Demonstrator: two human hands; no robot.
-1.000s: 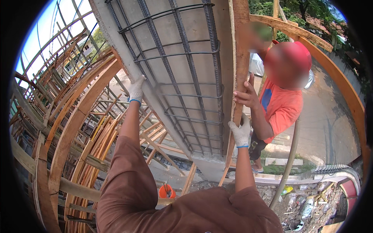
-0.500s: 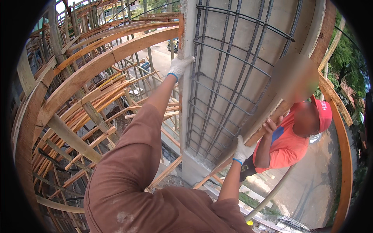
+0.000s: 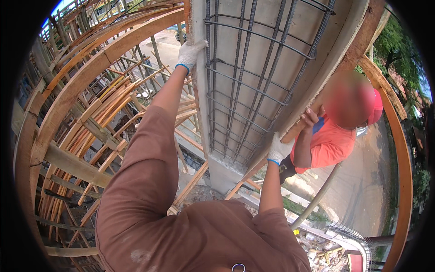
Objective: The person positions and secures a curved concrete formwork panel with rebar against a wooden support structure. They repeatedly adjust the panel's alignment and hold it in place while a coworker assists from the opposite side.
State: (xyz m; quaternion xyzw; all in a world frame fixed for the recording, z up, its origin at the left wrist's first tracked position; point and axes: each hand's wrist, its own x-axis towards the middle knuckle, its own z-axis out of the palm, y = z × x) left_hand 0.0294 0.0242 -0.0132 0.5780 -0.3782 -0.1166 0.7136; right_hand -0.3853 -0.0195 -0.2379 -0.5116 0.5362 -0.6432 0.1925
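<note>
Overhead, left hand [image 3: 190, 53] and right hand [image 3: 278, 148] gripping formwork panel [image 3: 253, 86] edges

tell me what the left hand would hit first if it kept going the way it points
Nothing new, it seems: the left hand already rests on the left edge of the grey formwork panel, beside the rebar cage.

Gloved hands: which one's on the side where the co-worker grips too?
The right hand, low on the board's edge, just below the co-worker's bare hand. The left hand grips alone.
</note>
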